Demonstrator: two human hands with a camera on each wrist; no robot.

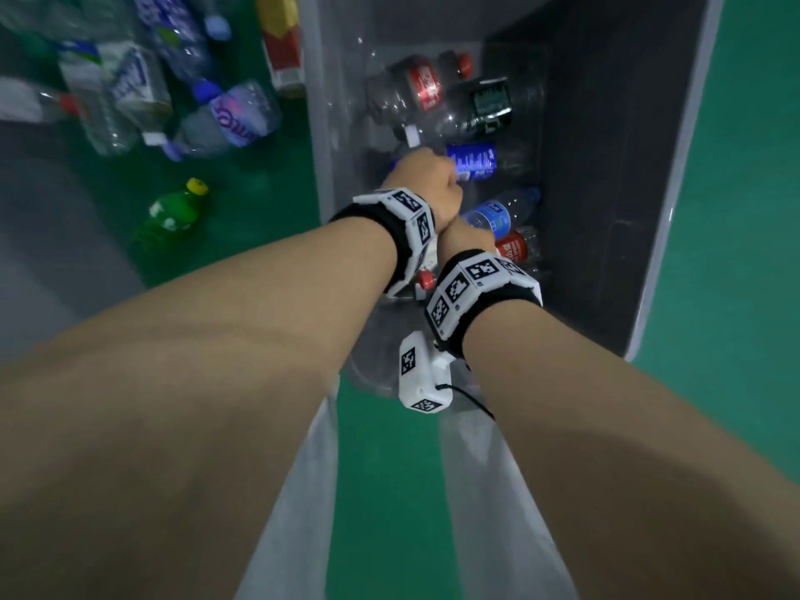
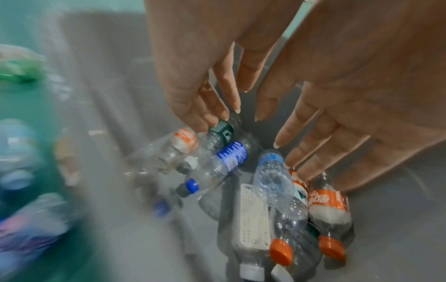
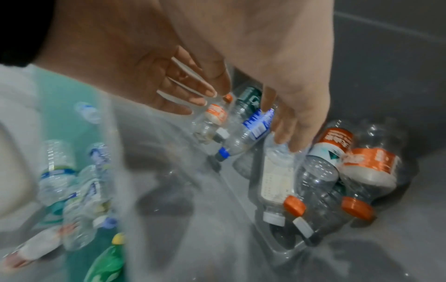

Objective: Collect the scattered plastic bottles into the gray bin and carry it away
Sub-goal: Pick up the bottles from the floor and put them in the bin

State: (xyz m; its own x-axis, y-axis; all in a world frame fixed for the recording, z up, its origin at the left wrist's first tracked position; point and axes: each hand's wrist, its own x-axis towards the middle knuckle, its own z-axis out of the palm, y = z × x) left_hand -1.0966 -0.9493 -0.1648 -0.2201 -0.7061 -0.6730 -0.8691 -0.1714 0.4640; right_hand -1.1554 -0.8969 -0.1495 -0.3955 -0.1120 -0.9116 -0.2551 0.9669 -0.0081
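Note:
The gray bin point(image 1: 318, 136) stands on the green floor and holds several empty plastic bottles, among them a red-labelled one point(image 1: 417, 86), a green-labelled one point(image 1: 487, 101) and a blue-labelled one point(image 1: 472, 160). Both hands hang inside the bin, side by side. My left hand point(image 1: 426, 184) points its straight fingers point(image 2: 205, 118) down near the green-labelled bottle point(image 2: 220, 131) and holds nothing. My right hand point(image 1: 467, 236) is just right of it, with its straight fingertips point(image 3: 284, 139) just above a clear bottle point(image 3: 277, 154). I cannot tell whether they touch it.
Left of the bin, more bottles lie on the floor: a green one with a yellow cap point(image 1: 171, 214), a purple-labelled one point(image 1: 236, 114), a pile of clear ones point(image 1: 108, 84), and a red and yellow one point(image 1: 281, 41) against the bin wall. Gray trouser legs point(image 1: 294, 491) stand in front of the bin.

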